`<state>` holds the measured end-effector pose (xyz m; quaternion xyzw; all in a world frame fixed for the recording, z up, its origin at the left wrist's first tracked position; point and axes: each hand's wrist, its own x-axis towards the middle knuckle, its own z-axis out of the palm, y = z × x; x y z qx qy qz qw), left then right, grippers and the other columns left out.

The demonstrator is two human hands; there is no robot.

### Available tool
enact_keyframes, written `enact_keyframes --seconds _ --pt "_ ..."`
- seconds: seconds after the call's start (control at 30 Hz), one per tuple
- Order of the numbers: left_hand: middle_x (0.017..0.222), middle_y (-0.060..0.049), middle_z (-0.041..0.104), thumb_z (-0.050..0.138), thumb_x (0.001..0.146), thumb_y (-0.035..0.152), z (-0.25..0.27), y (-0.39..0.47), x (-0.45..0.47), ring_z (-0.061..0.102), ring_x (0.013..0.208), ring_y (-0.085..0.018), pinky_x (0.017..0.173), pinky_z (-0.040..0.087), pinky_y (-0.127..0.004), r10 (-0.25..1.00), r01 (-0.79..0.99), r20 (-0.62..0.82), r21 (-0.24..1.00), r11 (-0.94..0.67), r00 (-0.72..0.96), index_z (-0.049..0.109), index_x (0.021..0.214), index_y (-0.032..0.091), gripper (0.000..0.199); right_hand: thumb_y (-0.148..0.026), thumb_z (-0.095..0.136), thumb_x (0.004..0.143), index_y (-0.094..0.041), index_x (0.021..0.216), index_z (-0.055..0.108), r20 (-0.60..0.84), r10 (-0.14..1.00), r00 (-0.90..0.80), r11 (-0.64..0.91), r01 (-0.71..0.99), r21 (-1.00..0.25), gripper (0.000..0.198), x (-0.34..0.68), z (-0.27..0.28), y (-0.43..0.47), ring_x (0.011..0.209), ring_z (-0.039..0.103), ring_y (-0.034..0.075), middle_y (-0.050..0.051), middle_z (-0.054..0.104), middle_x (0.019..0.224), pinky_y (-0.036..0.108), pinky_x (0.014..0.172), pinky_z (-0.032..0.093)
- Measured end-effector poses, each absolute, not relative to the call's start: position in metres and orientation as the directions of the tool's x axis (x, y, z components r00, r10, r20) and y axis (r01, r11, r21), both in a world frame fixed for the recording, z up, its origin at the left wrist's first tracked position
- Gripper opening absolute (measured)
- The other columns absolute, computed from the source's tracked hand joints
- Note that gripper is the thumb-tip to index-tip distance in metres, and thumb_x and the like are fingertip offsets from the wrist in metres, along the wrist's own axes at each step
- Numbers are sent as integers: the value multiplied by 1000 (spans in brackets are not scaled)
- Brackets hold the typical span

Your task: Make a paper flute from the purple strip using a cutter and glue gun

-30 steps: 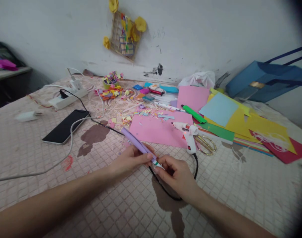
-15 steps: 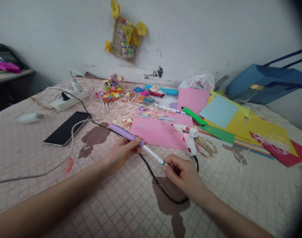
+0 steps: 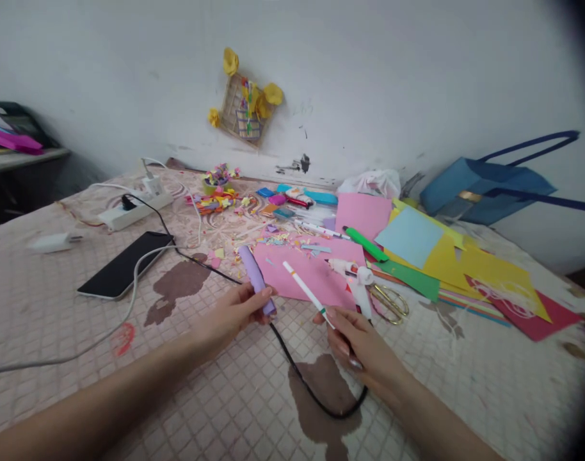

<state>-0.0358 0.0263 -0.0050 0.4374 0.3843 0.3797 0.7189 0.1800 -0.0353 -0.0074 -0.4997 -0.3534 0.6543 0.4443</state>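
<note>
My left hand (image 3: 247,305) is closed on a rolled tube of purple paper (image 3: 254,272), held at its near end. In my right hand (image 3: 347,333) is a slim white stick (image 3: 304,288) with a green band and an orange band, pinched near its lower end and pointing up and left. Tube and stick are apart. Beyond them lies a pink paper sheet (image 3: 297,272) with paper scraps on it. A white glue gun (image 3: 360,288) rests at its right, next to gold-handled scissors (image 3: 391,304). The glue gun's black cord (image 3: 292,358) loops beneath both hands.
A black tablet-like slab (image 3: 124,266) and a white power strip (image 3: 136,213) lie at left. Coloured paper sheets (image 3: 412,237), a green cutter-like tool (image 3: 364,244) and a blue bag (image 3: 484,192) are at right. A small pot of paper pieces (image 3: 216,186) stands at the back.
The white stick has come out of the purple tube. My left hand has turned the tube more upright, and my right hand holds the stick separately.
</note>
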Motion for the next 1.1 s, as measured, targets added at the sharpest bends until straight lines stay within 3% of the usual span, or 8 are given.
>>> enact_keyframes --seconds 0.3,0.43,0.53,0.77,0.87,1.1 --pt "72 -1 59 73 66 49 -3 23 -33 50 62 -10 58 41 -23 873 -167 -250 924 344 418 62 85 13 42 -36 71 73 -14 82 60 -348 919 -187 -395 -432 -811 26 156 -7 -11 33 31 1 -7 48 49 15 32 15" --pt "72 -2 59 72 69 47 -8 24 -33 51 64 -11 58 41 -23 880 -197 -227 922 332 418 62 84 12 39 -39 72 72 -17 83 58 -258 962 -87 -267 -492 -829 28 137 11 33 46 48 3 -5 57 59 13 40 34" --pt "71 -1 59 70 71 46 -9 24 -34 51 61 -10 58 40 -22 873 -207 -209 923 325 440 62 84 13 37 -46 65 77 -16 84 59 -189 974 -126 -227 -488 -843 32 124 27 58 59 58 9 5 68 82 20 52 46" --pt "70 -2 59 66 75 48 -3 14 -34 51 59 -10 57 41 -22 796 -79 -200 952 296 571 62 87 14 36 -45 59 82 -17 92 61 -56 996 -68 -72 -260 -963 30 126 18 18 46 47 4 -1 57 79 18 40 35" --pt "70 -1 58 64 77 46 1 10 -33 51 59 -11 56 42 -22 726 -14 -185 966 258 663 62 88 15 33 -45 58 83 -17 90 61 -89 987 -137 -121 -248 -961 28 133 12 0 46 47 3 -1 57 80 18 40 34" --pt "72 1 50 62 80 39 7 5 -35 47 62 -9 57 40 -20 592 49 -148 982 180 792 59 87 15 25 -44 62 79 -17 71 52 -197 961 -195 -238 -217 -947 29 138 10 -3 37 36 4 -8 46 50 18 35 22"
